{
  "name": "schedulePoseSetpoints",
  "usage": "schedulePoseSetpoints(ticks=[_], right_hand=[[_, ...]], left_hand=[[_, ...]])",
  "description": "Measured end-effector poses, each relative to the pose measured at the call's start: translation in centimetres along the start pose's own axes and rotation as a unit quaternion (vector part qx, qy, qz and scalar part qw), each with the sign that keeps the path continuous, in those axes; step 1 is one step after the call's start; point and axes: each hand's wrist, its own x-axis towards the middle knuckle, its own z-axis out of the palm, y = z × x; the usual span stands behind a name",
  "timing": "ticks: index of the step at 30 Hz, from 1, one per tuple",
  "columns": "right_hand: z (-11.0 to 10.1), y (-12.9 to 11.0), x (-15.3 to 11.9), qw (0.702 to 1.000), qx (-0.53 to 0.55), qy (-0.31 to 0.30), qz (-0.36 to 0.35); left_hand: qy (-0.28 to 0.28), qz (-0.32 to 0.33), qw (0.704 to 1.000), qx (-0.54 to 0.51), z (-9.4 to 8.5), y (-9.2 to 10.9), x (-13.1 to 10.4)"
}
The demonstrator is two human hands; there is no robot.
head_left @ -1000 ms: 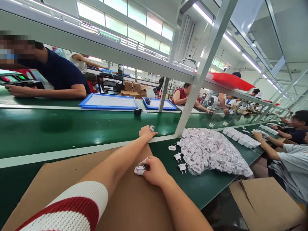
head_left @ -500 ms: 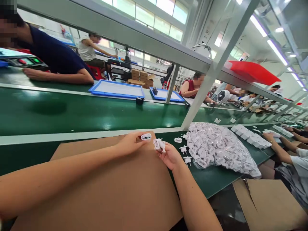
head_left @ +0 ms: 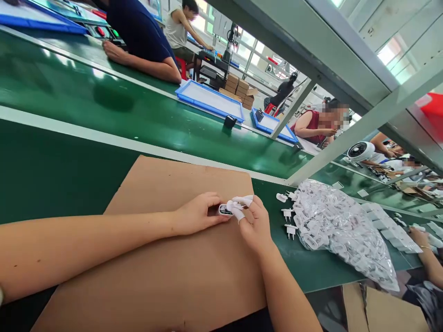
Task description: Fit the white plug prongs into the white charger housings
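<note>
Over a brown cardboard sheet (head_left: 162, 272), my left hand (head_left: 197, 212) grips a white oval charger housing (head_left: 225, 210) between thumb and fingers. Its open end faces me, and dark parts show inside. My right hand (head_left: 258, 226) wears white finger cots (head_left: 238, 215) on thumb and finger. Its fingertips are pinched at the housing's opening around a small white plug piece, mostly covered by the fingers. Right of the sheet lie loose white two-pin plug pieces (head_left: 291, 230) and a clear plastic bag (head_left: 341, 230) full of similar white parts.
White blocks (head_left: 392, 228) stand in rows beyond the bag, near another person's hand (head_left: 419, 237). A green conveyor belt (head_left: 155, 117) runs behind a pale rail, with blue-rimmed trays (head_left: 211, 100) along its far side. A slanting metal post (head_left: 332, 143) rises behind the bag. Other people sit across.
My right hand has brought the white plug piece left to the housing, and the two hands now meet. The camera view has tilted and turned left.
</note>
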Motion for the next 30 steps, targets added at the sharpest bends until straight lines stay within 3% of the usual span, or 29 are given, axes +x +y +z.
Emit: schedulePoseSetpoints(ticks=[5, 16, 20, 24, 30], right_hand=[[0.4, -0.1, -0.1, 0.987, -0.135, -0.041, -0.077], [0.0, -0.4, 1.1, 0.954, -0.270, -0.094, -0.089], [0.2, 0.1, 1.5, 0.960, -0.256, -0.080, -0.078], [0.9, 1.4, 1.0, 0.987, -0.147, -0.055, -0.019], [1.1, 2.1, 0.3, 0.997, -0.071, -0.015, 0.013]], left_hand=[[-0.008, 0.005, 1.000, -0.004, -0.1, -0.1, 0.1], [-0.026, 0.025, 0.999, -0.015, -0.3, -0.4, 0.1], [-0.026, 0.005, 1.000, -0.004, -0.4, -0.3, 0.1], [-0.026, -0.019, 0.999, 0.001, -0.3, -0.1, 0.1], [-0.014, -0.016, 1.000, 0.004, 0.0, 0.6, -0.2]])
